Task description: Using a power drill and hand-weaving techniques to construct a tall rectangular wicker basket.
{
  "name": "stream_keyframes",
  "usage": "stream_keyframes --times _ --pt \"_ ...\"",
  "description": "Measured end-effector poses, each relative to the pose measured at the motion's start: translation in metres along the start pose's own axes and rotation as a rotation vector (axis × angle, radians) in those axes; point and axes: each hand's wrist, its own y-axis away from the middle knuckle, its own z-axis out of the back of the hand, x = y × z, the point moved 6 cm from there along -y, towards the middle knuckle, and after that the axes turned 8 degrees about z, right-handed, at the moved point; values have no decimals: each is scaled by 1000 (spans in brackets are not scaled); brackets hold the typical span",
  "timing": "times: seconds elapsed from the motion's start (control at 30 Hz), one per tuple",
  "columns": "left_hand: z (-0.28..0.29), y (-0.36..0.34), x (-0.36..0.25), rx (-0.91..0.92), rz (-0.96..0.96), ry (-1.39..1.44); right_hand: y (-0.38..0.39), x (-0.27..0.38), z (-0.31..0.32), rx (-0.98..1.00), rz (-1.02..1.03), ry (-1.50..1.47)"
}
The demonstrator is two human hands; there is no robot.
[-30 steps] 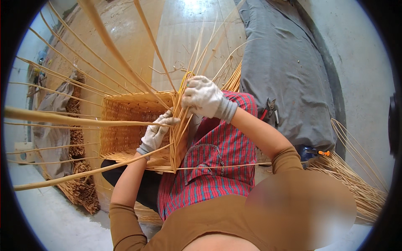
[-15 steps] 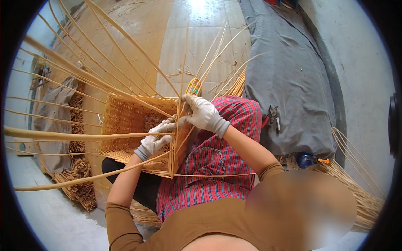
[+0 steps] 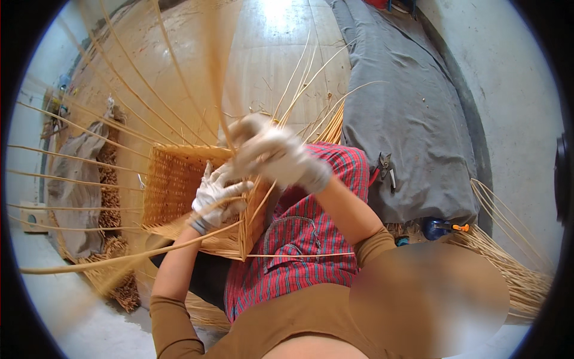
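Blurring at the wicker basket's point(image 3: 173, 185) right edge, the gloved right hand point(image 3: 272, 152) hides whether its fingers grasp any canes. The left hand point(image 3: 216, 197) lies over the basket's opening, fingers partly spread behind a smeared cane point(image 3: 173, 230); their grip cannot be told. The basket sits beside the checked apron point(image 3: 305, 245).

I now see the right hand point(image 3: 275, 152) blurred and farther left, across the wicker basket's point(image 3: 173, 179) far corner. A thick wicker rod point(image 3: 216, 66) beside it, earlier slanting left, shows as a near-upright smear. My left hand point(image 3: 218, 194) has drawn slightly back from the rim, its fingers spread wider.
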Motion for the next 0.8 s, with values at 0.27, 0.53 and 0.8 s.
stream_keyframes --times 0.27,0.53,0.8 --pt "-56 3 37 98 161 762 171 -121 -37 -1059 -1158 -193" --pt "-44 0 37 66 130 797 89 -66 -45 -8 -1182 518" --pt "-42 -3 33 79 273 1002 58 54 -95 -141 -353 189"
